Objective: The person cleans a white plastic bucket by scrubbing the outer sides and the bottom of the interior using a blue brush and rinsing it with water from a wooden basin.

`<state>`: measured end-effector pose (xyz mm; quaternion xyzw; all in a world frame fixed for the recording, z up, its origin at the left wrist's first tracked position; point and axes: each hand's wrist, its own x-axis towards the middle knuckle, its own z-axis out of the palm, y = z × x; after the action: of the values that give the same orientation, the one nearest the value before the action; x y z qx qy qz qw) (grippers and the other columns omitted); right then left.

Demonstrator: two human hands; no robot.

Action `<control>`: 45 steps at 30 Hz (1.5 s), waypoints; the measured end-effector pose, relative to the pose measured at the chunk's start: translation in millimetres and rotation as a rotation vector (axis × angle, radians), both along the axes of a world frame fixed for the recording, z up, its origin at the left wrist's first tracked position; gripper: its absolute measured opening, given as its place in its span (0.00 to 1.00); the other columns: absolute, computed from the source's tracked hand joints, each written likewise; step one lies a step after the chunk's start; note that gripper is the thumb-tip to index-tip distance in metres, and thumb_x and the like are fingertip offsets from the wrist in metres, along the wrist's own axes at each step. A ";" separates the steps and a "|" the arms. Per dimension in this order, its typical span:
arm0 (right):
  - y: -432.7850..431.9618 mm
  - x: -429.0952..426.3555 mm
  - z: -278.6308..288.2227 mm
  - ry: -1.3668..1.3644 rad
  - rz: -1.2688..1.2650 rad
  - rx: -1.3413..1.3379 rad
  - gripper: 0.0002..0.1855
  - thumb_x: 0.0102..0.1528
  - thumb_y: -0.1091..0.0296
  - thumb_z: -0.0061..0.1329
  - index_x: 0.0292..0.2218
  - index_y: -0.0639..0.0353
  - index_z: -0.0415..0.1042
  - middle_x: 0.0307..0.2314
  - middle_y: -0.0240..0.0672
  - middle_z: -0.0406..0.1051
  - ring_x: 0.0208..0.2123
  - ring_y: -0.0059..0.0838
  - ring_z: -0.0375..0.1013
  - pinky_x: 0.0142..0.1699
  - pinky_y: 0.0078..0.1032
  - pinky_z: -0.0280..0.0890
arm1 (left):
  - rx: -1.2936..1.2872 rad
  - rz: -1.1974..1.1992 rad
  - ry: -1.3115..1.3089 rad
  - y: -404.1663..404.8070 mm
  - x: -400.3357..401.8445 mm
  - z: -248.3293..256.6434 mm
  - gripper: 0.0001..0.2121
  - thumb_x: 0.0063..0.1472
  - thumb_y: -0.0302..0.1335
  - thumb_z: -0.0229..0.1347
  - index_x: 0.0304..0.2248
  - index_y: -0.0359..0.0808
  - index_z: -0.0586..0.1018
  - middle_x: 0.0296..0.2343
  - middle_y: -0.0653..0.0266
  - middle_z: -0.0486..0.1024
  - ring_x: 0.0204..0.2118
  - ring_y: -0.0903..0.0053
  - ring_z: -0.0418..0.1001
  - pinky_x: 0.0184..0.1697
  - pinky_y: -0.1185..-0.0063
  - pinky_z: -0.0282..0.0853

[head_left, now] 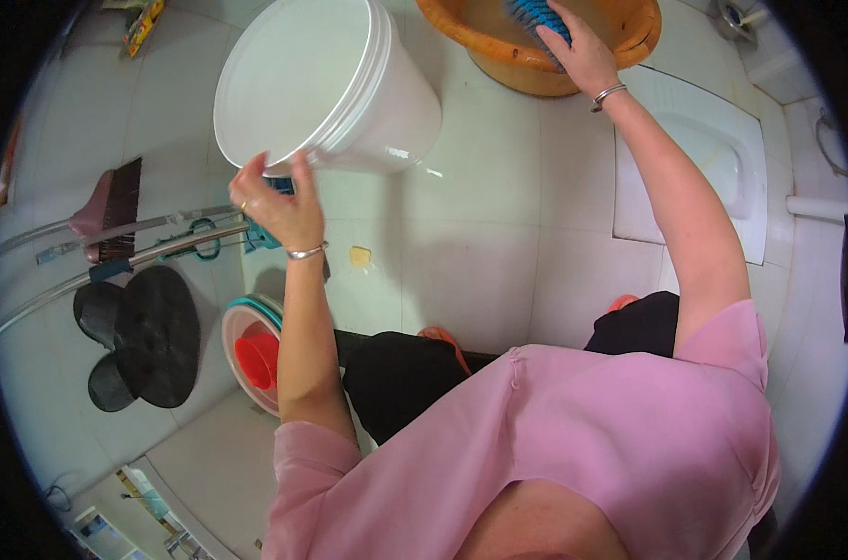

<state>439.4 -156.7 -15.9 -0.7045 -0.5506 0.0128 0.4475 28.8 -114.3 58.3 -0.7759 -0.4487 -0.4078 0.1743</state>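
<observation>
My left hand grips the near rim of a large white plastic bucket, fingers and thumb at its edge. The bucket stands tilted on the tiled floor, its mouth turned to the left. In my right hand is a blue scrubbing brush with grey bristles, held over an orange-brown basin. Cloudy water lies in the basin. A small yellow piece, perhaps soap, lies on the wet floor below the bucket.
A squat toilet pan is set in the floor at right. Stacked basins with a red scoop stand by my left forearm. A broom, metal poles and a black hat-like object are along the left wall.
</observation>
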 end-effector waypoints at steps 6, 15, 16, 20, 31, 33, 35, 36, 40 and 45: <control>5.8 3.2 -11.0 0.014 -0.037 -0.025 0.28 0.55 0.56 0.46 0.53 0.61 0.62 0.47 0.48 0.66 0.50 0.44 0.66 0.55 0.33 0.59 | -0.871 0.022 -1.082 11.6 -35.3 -8.2 0.30 0.56 0.50 0.56 0.46 0.32 0.65 0.32 0.64 0.69 0.34 0.78 0.68 0.39 0.74 0.66; 9.1 5.9 -1.0 0.069 0.016 -0.118 0.30 0.56 0.53 0.45 0.54 0.60 0.61 0.48 0.49 0.66 0.51 0.43 0.65 0.56 0.32 0.58 | -1.192 -0.049 -1.400 75.7 -29.6 -1.8 0.13 0.55 0.36 0.48 0.33 0.35 0.66 0.30 0.53 0.69 0.33 0.58 0.73 0.30 0.57 0.72; 10.2 5.4 0.5 0.072 0.023 -0.124 0.30 0.56 0.53 0.45 0.55 0.60 0.60 0.48 0.49 0.66 0.51 0.43 0.65 0.56 0.32 0.58 | -1.132 -0.080 -1.328 80.1 -26.5 6.9 0.12 0.54 0.33 0.47 0.34 0.34 0.66 0.33 0.49 0.69 0.33 0.54 0.74 0.28 0.57 0.74; 8.7 9.8 -6.1 0.143 0.094 -0.051 0.31 0.56 0.52 0.45 0.55 0.59 0.60 0.50 0.49 0.65 0.53 0.43 0.64 0.57 0.32 0.57 | -1.009 -0.099 -1.103 92.5 -18.6 31.2 0.17 0.51 0.36 0.51 0.34 0.29 0.70 0.30 0.49 0.71 0.26 0.62 0.73 0.25 0.70 0.74; -2.3 4.4 -1.8 0.191 0.116 -0.038 0.31 0.57 0.55 0.45 0.56 0.62 0.57 0.50 0.49 0.64 0.53 0.42 0.63 0.58 0.31 0.55 | -0.277 -0.144 0.146 -0.1 0.5 13.2 0.26 0.56 0.27 0.45 0.55 0.31 0.59 0.45 0.44 0.65 0.48 0.51 0.64 0.49 0.64 0.63; -4.9 5.7 -0.1 0.181 0.120 -0.023 0.30 0.57 0.56 0.44 0.57 0.62 0.57 0.49 0.49 0.65 0.52 0.40 0.65 0.58 0.31 0.56 | -0.408 -0.145 0.108 -23.4 -0.3 9.3 0.27 0.56 0.26 0.47 0.56 0.31 0.57 0.45 0.44 0.65 0.47 0.50 0.64 0.48 0.64 0.64; -5.8 16.9 -8.2 0.191 0.098 0.054 0.29 0.57 0.50 0.44 0.55 0.56 0.60 0.45 0.40 0.69 0.46 0.36 0.69 0.51 0.29 0.62 | -0.420 -0.129 0.127 -29.2 -4.4 2.2 0.28 0.56 0.26 0.48 0.56 0.34 0.57 0.44 0.46 0.65 0.43 0.51 0.67 0.43 0.65 0.67; -4.8 18.3 -10.2 0.197 0.093 0.088 0.29 0.57 0.48 0.44 0.55 0.53 0.62 0.42 0.36 0.71 0.43 0.34 0.71 0.47 0.29 0.65 | -0.462 -0.113 0.111 -34.2 -4.3 2.7 0.28 0.56 0.26 0.48 0.56 0.35 0.58 0.44 0.46 0.66 0.42 0.51 0.67 0.41 0.65 0.67; -23.9 -2.7 32.8 0.904 0.167 0.104 0.26 0.58 0.54 0.43 0.52 0.63 0.62 0.40 0.37 0.72 0.39 0.30 0.73 0.45 0.26 0.66 | -0.434 -0.105 0.058 -31.9 -9.1 11.6 0.26 0.57 0.30 0.49 0.55 0.37 0.61 0.40 0.47 0.69 0.39 0.53 0.70 0.38 0.66 0.69; -62.6 -89.2 104.0 1.006 0.594 -0.120 0.25 0.59 0.60 0.40 0.53 0.64 0.60 0.37 0.37 0.71 0.38 0.23 0.71 0.45 0.22 0.65 | -0.522 -0.074 -0.122 -26.9 -2.5 38.3 0.24 0.60 0.37 0.48 0.53 0.38 0.64 0.40 0.48 0.73 0.39 0.54 0.72 0.40 0.69 0.70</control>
<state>350.2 -219.3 88.1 -0.4516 -0.4428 0.5017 0.5902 26.3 -141.2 96.6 -0.7844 -0.5196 -0.3305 -0.0742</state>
